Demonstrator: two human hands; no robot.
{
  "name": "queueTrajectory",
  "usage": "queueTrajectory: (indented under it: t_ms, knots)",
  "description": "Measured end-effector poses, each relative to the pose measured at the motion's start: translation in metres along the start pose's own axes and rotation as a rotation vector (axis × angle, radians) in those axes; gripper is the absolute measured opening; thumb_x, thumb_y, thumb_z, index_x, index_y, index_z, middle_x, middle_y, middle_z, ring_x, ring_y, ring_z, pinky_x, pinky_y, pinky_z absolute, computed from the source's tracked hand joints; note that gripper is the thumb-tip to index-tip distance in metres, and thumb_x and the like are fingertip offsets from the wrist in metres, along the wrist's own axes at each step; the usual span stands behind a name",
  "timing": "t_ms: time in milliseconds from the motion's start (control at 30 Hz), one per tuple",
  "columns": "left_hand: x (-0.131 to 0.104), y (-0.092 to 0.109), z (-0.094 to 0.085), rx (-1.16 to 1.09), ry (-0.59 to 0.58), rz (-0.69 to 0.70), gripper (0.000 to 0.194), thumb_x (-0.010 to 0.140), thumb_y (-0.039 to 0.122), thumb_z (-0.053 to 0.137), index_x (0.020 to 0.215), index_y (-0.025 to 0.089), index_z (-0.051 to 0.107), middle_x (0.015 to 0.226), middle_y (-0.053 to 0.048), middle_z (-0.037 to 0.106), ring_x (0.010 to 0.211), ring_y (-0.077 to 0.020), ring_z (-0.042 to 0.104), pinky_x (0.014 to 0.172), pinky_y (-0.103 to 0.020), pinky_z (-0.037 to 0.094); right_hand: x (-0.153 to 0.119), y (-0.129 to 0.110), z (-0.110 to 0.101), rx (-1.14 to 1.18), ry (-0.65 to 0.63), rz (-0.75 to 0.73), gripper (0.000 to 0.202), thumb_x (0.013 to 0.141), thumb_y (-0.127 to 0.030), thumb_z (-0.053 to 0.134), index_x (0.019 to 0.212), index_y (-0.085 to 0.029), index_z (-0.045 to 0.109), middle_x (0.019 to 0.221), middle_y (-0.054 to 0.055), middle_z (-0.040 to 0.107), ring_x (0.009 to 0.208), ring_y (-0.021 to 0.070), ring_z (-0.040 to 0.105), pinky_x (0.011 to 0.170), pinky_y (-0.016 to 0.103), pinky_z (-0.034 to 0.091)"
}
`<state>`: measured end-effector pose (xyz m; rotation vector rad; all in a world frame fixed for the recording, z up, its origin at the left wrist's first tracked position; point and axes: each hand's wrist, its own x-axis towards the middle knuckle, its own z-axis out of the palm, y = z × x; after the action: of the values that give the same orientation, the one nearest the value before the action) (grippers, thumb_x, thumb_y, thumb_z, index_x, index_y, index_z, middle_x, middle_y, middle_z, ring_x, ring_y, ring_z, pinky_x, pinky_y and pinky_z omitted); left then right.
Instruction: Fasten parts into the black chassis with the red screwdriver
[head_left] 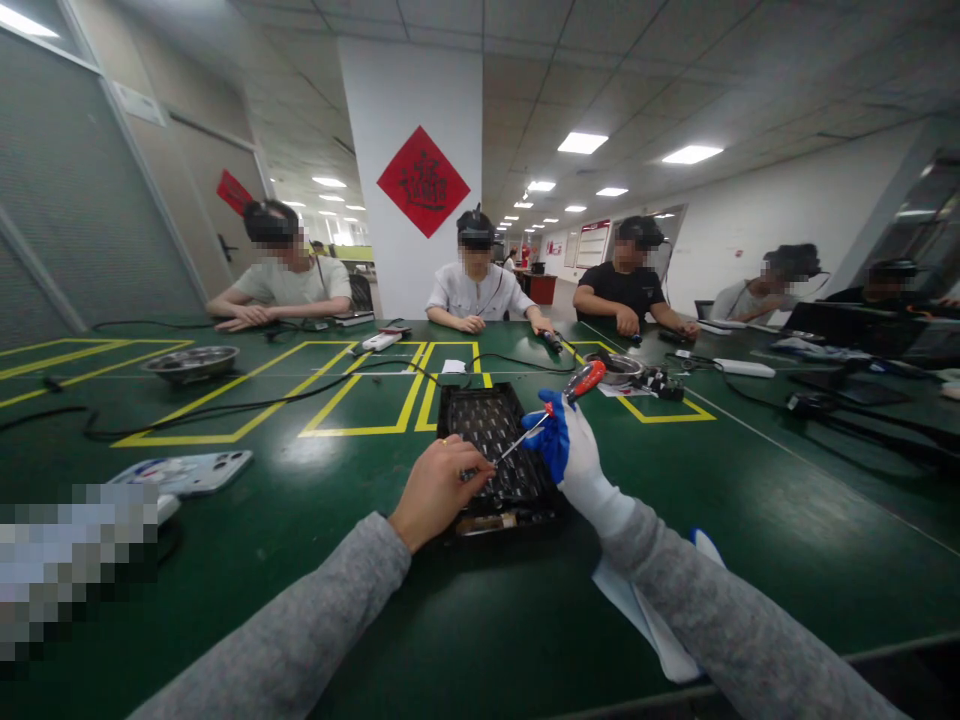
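My right hand (574, 450), in a white glove with blue-coated fingers, is closed around a screwdriver (585, 380) with a red and grey handle. Its thin metal shaft slants down to the left. At the shaft's lower end, my bare left hand (444, 485) has thumb and fingers pinched together. Whether a small piece sits between those fingertips is hidden. Beneath both hands lies an open black case (487, 405) with rows of small metal pieces, too small to name for sure.
A white cloth or glove (649, 620) lies beneath my right forearm. To the left are a phone (187, 472) and a metal bowl (191, 362). Another bowl (619, 368) stands ahead right. Cables (247, 405) cross the green table (315, 620). Several people wearing headsets sit opposite.
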<state>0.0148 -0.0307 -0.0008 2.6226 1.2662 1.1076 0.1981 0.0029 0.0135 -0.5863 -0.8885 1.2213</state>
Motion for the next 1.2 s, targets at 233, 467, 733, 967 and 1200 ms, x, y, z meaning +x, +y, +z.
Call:
queueTrajectory:
  t_ms: [233, 467, 733, 967, 1200]
  knots:
    - [0.0012, 0.0017, -0.0006, 0.020, -0.012, 0.047, 0.012, 0.081, 0.025, 0.056, 0.077, 0.021, 0.066, 0.076, -0.001, 0.064, 0.075, -0.0155, 0.051, 0.072, -0.029, 0.037, -0.0039, 0.0037, 0.0002, -0.014, 0.005, 0.015, 0.036, 0.079, -0.044, 0.051, 0.103, -0.017, 0.052, 0.061, 0.001, 0.063, 0.046, 0.0107, 0.057, 0.044, 0.021, 0.047]
    - [0.0015, 0.0019, -0.0009, 0.019, -0.002, 0.058, 0.013, 0.081, 0.026, 0.055, 0.078, 0.021, 0.067, 0.075, -0.002, 0.064, 0.074, -0.0151, 0.051, 0.071, -0.029, 0.037, 0.0020, 0.0083, -0.0071, 0.003, 0.030, -0.010, 0.037, 0.078, -0.045, 0.053, 0.103, -0.018, 0.053, 0.062, 0.000, 0.063, 0.046, 0.0090, 0.056, 0.046, 0.020, 0.047]
    - [0.0013, 0.0017, -0.0025, 0.035, -0.038, 0.106, 0.015, 0.082, 0.026, 0.054, 0.082, 0.022, 0.069, 0.076, -0.002, 0.066, 0.075, -0.0158, 0.052, 0.071, -0.030, 0.038, -0.0004, 0.0058, -0.0031, -0.015, 0.003, -0.012, 0.039, 0.076, -0.046, 0.055, 0.102, -0.018, 0.053, 0.060, 0.000, 0.061, 0.047, 0.0092, 0.054, 0.043, 0.019, 0.044]
    - [0.0012, 0.0021, -0.0038, 0.019, -0.083, 0.141, 0.015, 0.082, 0.026, 0.054, 0.083, 0.024, 0.069, 0.081, -0.001, 0.068, 0.077, -0.0161, 0.052, 0.074, -0.032, 0.037, -0.0025, 0.0015, 0.0004, -0.048, -0.049, 0.000, 0.040, 0.076, -0.046, 0.054, 0.102, -0.016, 0.053, 0.057, -0.001, 0.059, 0.042, 0.0079, 0.050, 0.041, 0.019, 0.042]
    - [0.0023, 0.0029, -0.0039, 0.005, -0.069, 0.129, 0.016, 0.082, 0.025, 0.053, 0.083, 0.023, 0.069, 0.080, -0.002, 0.068, 0.076, -0.0157, 0.052, 0.074, -0.031, 0.037, 0.0010, 0.0043, -0.0009, -0.028, -0.039, 0.024, 0.044, 0.074, -0.049, 0.055, 0.104, -0.016, 0.053, 0.057, 0.000, 0.060, 0.042, 0.0086, 0.050, 0.040, 0.019, 0.040]
